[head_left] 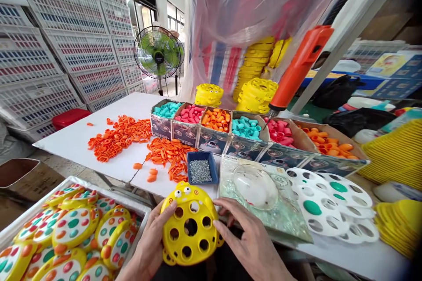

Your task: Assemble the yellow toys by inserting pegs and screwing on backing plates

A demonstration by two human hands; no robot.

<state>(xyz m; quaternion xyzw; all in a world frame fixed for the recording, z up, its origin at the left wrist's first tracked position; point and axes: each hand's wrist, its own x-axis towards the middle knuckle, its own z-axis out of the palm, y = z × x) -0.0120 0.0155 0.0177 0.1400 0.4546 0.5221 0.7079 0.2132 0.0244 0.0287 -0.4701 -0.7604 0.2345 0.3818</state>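
A yellow plastic toy shell (190, 227) with round holes and a cartoon face on its top edge is held tilted up in front of me. My left hand (150, 237) grips its left side, thumb over the front and the other fingers behind. At the right edge, my right hand (245, 235) has its thumb and fingertips against the shell, the fingers bent. Just beyond the shell, a blue tray (216, 171) holds small metal screws (200, 171). A clear round dish (255, 186) lies on a flat box (280, 210) beyond my right hand.
Orange plastic parts (120, 138) lie heaped on the white table (62, 134). A row of cardboard bins (211, 138) holds teal, pink and orange pieces. An orange electric screwdriver (298, 70) hangs above. White perforated discs (325, 206) lie right; a crate (145, 210) of finished-looking toys stands left.
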